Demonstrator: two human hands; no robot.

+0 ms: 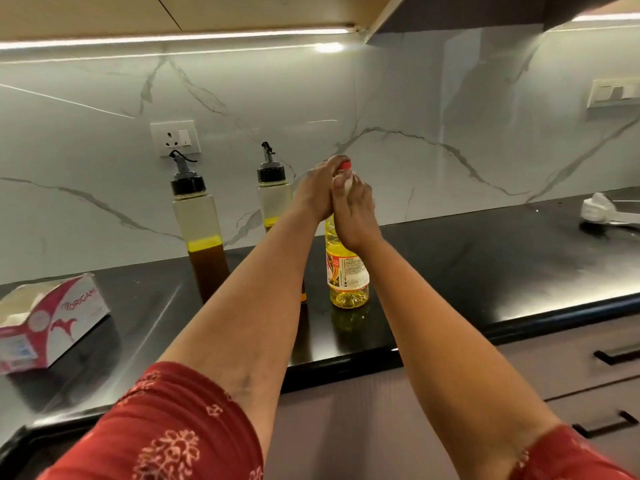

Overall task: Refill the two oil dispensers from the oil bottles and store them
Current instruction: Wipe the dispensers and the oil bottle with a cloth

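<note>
You are at the cap of the oil bottle (347, 271), which stands upright on the black surface (485, 265) near its front edge, between your forearms. This looks like the opening step: the red cap (345, 164) shows just above your fingers.

To do it well, keep the bottle planted and vertical so no oil slops when the cap gives. Let one hand anchor the neck and the other do the turning; don't squeeze the soft body. Once the cap is free, set it where you can find it.

Your left hand (317, 188) is curled over the top of the bottle, fingers wrapped around the cap. Your right hand (356, 209) grasps the neck and shoulder just below, fingers closed around it; something white shows between the fingers, and I cannot tell what it is. The two hands touch each other.

The two dispensers stand upright behind your arms against the wall: one (199, 233) to the left, partly filled with dark oil, the other (273, 192) just behind your left wrist, its lower part hidden. Both have their spout tops on, so they have yet to be opened.
</note>
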